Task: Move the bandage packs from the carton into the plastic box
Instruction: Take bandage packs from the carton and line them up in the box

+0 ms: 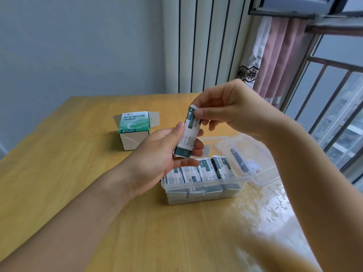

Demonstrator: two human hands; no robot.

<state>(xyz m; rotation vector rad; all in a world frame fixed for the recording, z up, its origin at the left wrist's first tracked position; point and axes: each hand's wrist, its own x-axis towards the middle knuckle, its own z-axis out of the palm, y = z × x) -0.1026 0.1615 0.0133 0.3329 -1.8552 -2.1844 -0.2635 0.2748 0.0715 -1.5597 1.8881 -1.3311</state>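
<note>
I am pinching a bandage pack (189, 132) with my left hand (167, 152) and right hand (222, 108), just above the plastic box (204, 190).

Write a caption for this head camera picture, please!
Two hands hold a bandage pack above a packed plastic box; carton behind.

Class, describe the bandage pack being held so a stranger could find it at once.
Start at the wooden table and find the clear plastic box packed with bandage packs. Just above it, the left hand and right hand hold one bandage pack. It alone is raised, nearly upright, outside the box.
</note>
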